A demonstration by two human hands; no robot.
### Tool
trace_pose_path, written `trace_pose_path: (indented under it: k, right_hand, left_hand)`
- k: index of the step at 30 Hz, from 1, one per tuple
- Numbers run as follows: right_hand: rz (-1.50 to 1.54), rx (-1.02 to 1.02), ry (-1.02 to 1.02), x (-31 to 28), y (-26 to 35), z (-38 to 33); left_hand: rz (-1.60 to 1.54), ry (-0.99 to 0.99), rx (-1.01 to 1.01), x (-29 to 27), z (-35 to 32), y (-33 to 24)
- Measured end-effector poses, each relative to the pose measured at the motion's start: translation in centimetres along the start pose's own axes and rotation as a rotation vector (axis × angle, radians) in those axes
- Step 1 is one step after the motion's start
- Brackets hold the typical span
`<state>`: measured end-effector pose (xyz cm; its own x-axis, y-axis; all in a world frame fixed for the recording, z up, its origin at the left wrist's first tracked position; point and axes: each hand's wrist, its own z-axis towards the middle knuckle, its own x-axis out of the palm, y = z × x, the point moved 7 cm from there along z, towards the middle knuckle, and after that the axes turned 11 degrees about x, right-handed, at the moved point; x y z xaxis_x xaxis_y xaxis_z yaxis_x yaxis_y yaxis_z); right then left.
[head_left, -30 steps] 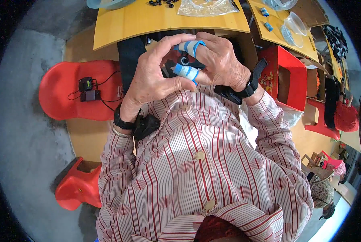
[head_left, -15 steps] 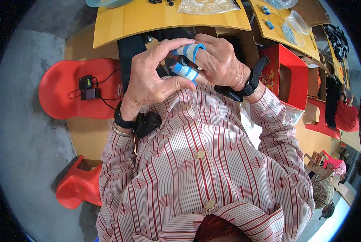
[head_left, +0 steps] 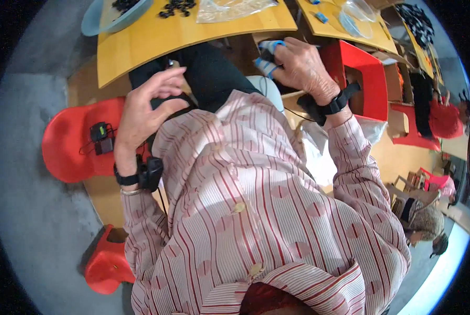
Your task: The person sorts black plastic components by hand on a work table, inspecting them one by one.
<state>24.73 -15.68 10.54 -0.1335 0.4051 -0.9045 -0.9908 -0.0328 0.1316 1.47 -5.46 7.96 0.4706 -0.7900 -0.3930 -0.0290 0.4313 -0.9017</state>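
Note:
My left hand (head_left: 148,105) hangs over my lap, fingers slightly bent and thumb apart, holding nothing. Further right, my right hand (head_left: 300,65) is beyond my knee, beside a cardboard box under the table edge. Blue-and-white wraps (head_left: 267,66) cover its thumb and index finger. Those two fingers are bent toward each other, with something dark between them that I cannot make out. Small black round pieces (head_left: 177,7) lie loose on the wooden table (head_left: 203,34) ahead. A light-blue basin (head_left: 91,21) with more black pieces stands at its left end.
A clear plastic bag (head_left: 235,11) lies on the table. Right of my right hand stands a red box (head_left: 374,86). To my left, a red stool (head_left: 67,142) carries small black devices with cables (head_left: 102,139). Other people (head_left: 445,118) sit at the far right.
My hands were together in front of me and have come apart. The left moved left and down, the right moved right toward the boxes. The view shifted, showing more of the table.

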Motion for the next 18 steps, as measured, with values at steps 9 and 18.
trace_pose_path:
  k: [9, 18]
  right_hand:
    - [-0.206, 0.505, 0.262, 4.8, -18.2, -8.6]
    - [-0.121, 0.607, 0.169, 7.1, -19.5, -10.3]
  left_hand:
    - [0.042, -0.051, -0.111, -0.8, -0.4, 3.1]
    - [-0.015, -0.099, -0.181, -1.1, -0.4, 5.0]
